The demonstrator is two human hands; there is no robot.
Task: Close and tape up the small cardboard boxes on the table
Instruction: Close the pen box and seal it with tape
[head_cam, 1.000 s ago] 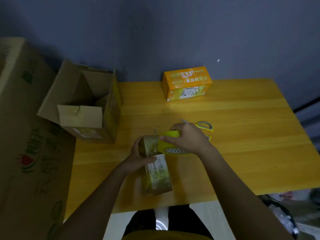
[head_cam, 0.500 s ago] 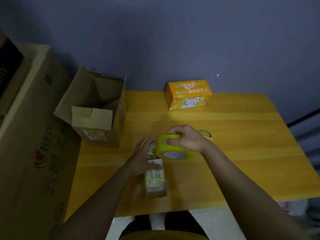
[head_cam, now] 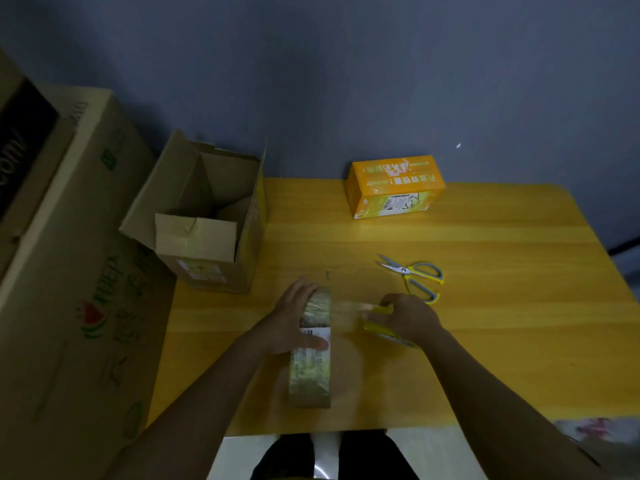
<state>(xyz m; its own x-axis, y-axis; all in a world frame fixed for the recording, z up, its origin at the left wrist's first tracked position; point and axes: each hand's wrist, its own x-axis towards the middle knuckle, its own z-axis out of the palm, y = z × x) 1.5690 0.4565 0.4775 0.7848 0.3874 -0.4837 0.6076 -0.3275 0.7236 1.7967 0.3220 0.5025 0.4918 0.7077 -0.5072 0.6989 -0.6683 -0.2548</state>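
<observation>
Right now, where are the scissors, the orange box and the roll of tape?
scissors (head_cam: 412, 273): head view, at the pivot by the yellow handles.
orange box (head_cam: 394, 174): head view, on its top face.
roll of tape (head_cam: 384, 332): head view, on its yellow rim.

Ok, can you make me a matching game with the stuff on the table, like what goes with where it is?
Things:
1. scissors
2. orange box
3. open cardboard box
4. tape roll

Places or states:
A. at the table's left edge, flaps up
B. gripped by the right hand, with clear tape stretched to the small box
C. lying flat just beyond the right hand
D. at the far edge, near the wall

Pairs: 1-C, 2-D, 3-A, 4-B
</observation>
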